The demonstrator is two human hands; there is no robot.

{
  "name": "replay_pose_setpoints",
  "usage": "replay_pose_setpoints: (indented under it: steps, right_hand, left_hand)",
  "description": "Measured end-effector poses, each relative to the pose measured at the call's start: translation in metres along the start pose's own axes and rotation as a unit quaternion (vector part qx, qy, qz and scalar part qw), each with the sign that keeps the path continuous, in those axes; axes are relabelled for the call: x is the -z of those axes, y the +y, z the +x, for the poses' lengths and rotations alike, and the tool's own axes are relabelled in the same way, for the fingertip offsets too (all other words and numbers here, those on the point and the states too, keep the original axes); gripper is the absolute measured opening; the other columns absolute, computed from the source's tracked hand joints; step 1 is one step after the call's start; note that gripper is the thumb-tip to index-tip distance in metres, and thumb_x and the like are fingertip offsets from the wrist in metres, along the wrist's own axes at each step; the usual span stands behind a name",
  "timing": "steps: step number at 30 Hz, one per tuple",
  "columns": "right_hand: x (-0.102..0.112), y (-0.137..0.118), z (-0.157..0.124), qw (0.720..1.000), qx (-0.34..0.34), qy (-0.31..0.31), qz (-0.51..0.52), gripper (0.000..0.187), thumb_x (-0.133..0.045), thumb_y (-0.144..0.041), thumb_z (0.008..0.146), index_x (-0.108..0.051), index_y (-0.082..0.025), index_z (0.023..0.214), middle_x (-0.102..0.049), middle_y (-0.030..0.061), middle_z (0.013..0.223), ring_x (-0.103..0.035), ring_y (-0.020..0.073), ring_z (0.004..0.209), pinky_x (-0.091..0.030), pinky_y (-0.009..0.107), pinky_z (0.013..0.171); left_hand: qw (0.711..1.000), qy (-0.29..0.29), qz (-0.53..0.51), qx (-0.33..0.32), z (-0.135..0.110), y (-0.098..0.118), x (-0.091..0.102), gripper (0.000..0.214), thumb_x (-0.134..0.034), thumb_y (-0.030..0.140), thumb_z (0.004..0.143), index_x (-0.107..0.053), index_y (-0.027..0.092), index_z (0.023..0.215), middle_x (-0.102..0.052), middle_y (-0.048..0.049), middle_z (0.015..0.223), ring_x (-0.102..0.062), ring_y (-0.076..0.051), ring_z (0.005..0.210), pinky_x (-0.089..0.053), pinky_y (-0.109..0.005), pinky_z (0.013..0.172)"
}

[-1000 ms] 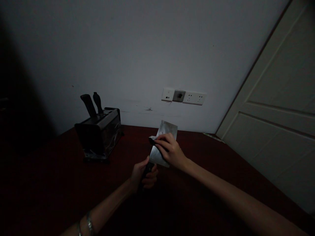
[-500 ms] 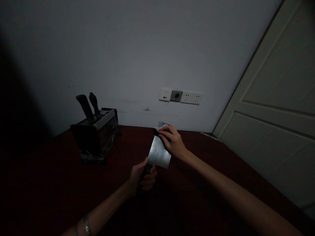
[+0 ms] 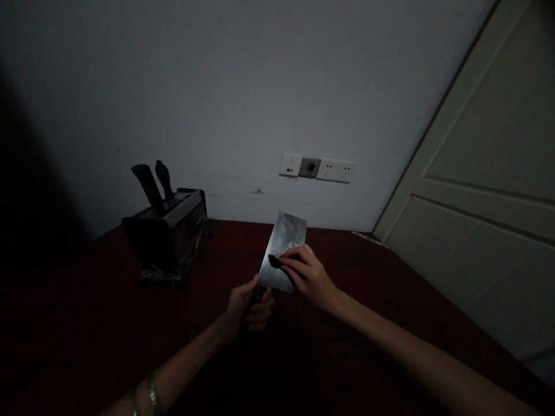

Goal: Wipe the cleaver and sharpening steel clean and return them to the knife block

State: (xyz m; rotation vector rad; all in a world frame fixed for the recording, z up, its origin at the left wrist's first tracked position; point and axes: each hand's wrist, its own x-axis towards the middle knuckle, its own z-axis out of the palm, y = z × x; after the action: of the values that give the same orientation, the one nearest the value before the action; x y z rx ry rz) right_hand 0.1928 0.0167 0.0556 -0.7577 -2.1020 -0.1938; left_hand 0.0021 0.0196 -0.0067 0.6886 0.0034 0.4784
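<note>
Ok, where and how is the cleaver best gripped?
Probably by the dark handle, from the near side, where the left hand wraps it: the handle is slim and points back this way, while the broad, flat blade slants away.

The cleaver [image 3: 281, 236] has a broad, almost rectangular blade of grey metal, with cloudy marks on its far part. Its dark handle is inside the left hand [image 3: 251, 307], and the blade is slanted away and a little to the right, its flat face visible. A small black cloth [image 3: 274, 262], bunched and partly hidden, is between the fingers of the right hand [image 3: 313, 276], against this face.
</note>
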Motion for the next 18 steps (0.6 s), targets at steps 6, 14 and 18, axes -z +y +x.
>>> replay_pose_setpoints:
  steps: [6,14,18]
  right_hand:
    - [0.017,0.024,0.010,0.999,-0.004,0.019,-0.025,0.024,-0.052,-0.017,0.083,-0.062,-0.023,0.105,-0.057,0.0081,0.098,-0.052,0.0202,0.092,-0.048,0.040,0.077]
    - [0.014,0.001,-0.007,1.000,0.007,-0.028,-0.010,0.030,-0.051,-0.013,0.083,-0.058,-0.023,0.111,-0.058,0.0090,0.099,-0.052,0.0201,0.089,-0.049,0.038,0.071]
    - [0.008,-0.022,-0.019,0.997,0.029,-0.063,0.033,0.033,-0.050,-0.010,0.083,-0.056,-0.024,0.112,-0.059,0.0075,0.098,-0.051,0.0191,0.088,-0.049,0.035,0.069]
  left_hand:
    - [1.000,-0.008,-0.005,0.009,-0.001,-0.001,-0.004,0.043,-0.031,0.048,0.088,-0.048,0.014,0.068,-0.031,0.0064,0.047,-0.016,-0.003,0.030,-0.021,-0.016,0.028]
    - [1.000,-0.014,-0.022,-0.003,-0.001,0.002,-0.004,0.044,-0.028,0.047,0.089,-0.048,0.013,0.069,-0.030,0.0065,0.048,-0.016,-0.003,0.030,-0.021,-0.016,0.028]
    - [1.000,-0.014,-0.013,-0.015,-0.001,0.005,-0.007,0.047,-0.025,0.049,0.089,-0.048,0.013,0.068,-0.030,0.0062,0.048,-0.016,-0.004,0.030,-0.022,-0.016,0.029]
